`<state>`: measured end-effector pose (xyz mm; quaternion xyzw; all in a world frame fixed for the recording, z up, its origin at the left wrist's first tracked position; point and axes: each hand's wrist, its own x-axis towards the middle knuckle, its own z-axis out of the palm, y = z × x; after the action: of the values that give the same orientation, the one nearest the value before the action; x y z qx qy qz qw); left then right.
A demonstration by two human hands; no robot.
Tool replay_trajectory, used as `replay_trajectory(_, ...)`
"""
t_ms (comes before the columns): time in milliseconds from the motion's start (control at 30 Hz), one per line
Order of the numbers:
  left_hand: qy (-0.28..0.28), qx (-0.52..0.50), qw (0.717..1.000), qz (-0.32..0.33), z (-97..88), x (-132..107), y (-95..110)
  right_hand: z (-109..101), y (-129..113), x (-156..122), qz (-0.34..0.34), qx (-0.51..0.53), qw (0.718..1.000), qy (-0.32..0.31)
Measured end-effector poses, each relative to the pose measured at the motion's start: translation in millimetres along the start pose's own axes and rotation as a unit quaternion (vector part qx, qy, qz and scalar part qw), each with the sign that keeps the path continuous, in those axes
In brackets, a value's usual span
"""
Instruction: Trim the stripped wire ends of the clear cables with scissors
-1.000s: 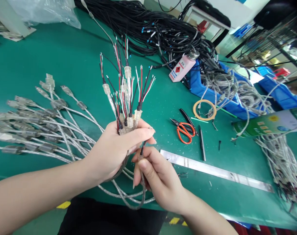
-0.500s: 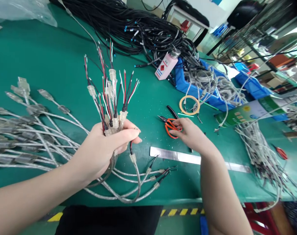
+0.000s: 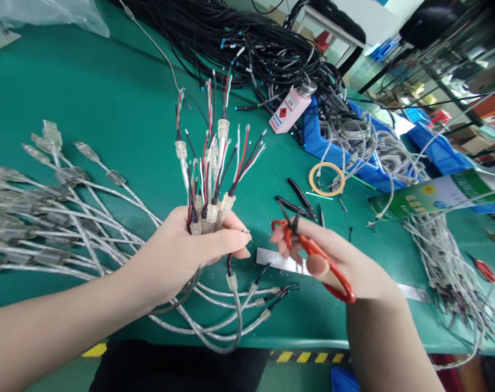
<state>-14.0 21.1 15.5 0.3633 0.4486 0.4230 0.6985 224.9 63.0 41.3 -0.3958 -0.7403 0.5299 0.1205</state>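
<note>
Cables (image 3: 222, 130) crowd the person's left hand (image 3: 202, 239), whose fingers are wrapped round the bunch just below the clear connectors, so that the stripped red, white and black wire ends fan out above the grip. Thumb and forefinger also pinch the wires of one more cable (image 3: 232, 282), which hangs beneath them and loops down toward the bench edge. From where I stand, the right hand (image 3: 345, 261) is curled about a pair of red-handled scissors (image 3: 318, 252), raised just beside the left one; the blades are a little blurred, parted, and pointing up and away from the person.

Below the hands, a few cable ends (image 3: 266, 314) lie on the green bench (image 3: 128, 81), near a metal ruler (image 3: 277, 259) that the right hand and forearm partly cover. On the person's left spread the USB plugs (image 3: 51, 133), their cords running back under the left forearm. Past the scissors I can see black-handled pliers (image 3: 301, 193), a yellowish ring (image 3: 311, 181) and a pink bottle (image 3: 290, 111) standing by a blue bin (image 3: 312, 133) of coiled cords. Black cables (image 3: 272, 49) are heaped at the back.
</note>
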Motion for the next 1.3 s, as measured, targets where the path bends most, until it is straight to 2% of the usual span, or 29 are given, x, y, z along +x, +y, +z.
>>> replay_trajectory(67,-0.013,0.001,1.0,0.001,-0.1,0,0,6,-11,-2,0.01,-0.006,0.997,-0.074)
replay_trajectory(167,-0.025,0.002,1.0,0.005,0.4,0,1,12,-19,-4,0.028,-0.027,0.992,-0.116)
replay_trajectory(300,-0.032,0.002,0.999,0.012,2.2,0,3,16,-23,-7,0.02,-0.052,0.993,-0.107)
replay_trajectory(533,-0.022,-0.014,0.999,-0.025,3.0,0,4,13,-28,-8,-0.004,-0.072,0.99,-0.124)
replay_trajectory(1067,-0.043,-0.014,0.999,-0.029,1.3,1,1,14,-28,-7,0.024,-0.052,0.989,-0.133)
replay_trajectory(1133,-0.046,-0.006,0.998,-0.031,1.4,1,0,14,-25,-8,0.04,-0.025,0.993,-0.111)
replay_trajectory(1200,-0.036,-0.001,0.999,-0.031,2.1,1,-1,13,-21,-9,0.052,0.008,0.998,-0.044)
replay_trajectory(1300,-0.008,-0.034,0.999,-0.041,3.7,1,-2,9,-12,-8,0.053,0.03,0.985,0.16)
